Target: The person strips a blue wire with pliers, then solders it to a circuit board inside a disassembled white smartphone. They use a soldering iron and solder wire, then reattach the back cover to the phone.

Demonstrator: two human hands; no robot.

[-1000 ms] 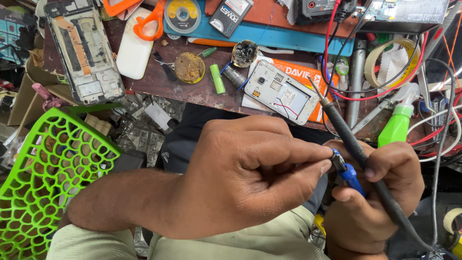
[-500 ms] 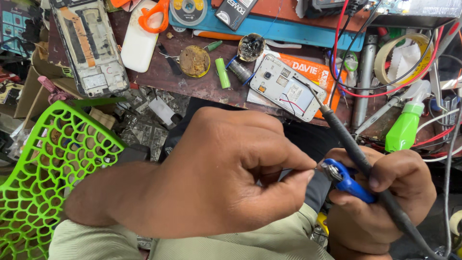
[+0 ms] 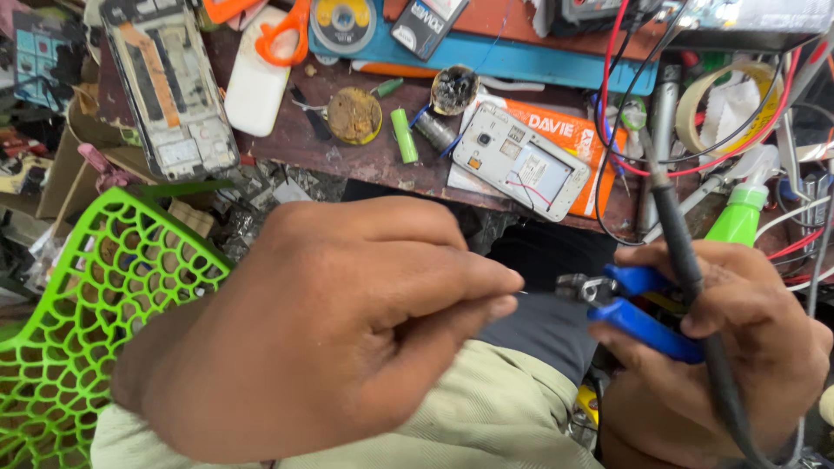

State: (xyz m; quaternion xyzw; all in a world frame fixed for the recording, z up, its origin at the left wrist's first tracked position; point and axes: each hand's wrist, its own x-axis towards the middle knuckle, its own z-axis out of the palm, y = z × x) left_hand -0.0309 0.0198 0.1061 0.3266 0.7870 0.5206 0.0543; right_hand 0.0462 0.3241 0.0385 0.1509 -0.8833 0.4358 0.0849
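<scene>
One cluttered dark workbench (image 3: 365, 165)

1. The cutters (image 3: 638, 313) had smooth blue plastic handles and dull grey metal tips.
2. The cable (image 3: 695, 287) wore matt black rubbery sheathing.
3. The desk (image 3: 365, 161) was worn, stained dark wood.
4. The basket (image 3: 78, 330) was glossy green plastic lattice.
5. The phone back (image 3: 521, 161) looked smooth white plastic.
6. The trousers (image 3: 469, 426) were matt beige cloth.

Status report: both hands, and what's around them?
Left hand pinching a thin wire. Right hand gripping blue-handled cutters and a soldering iron. Opened phone on bench beyond.
</scene>
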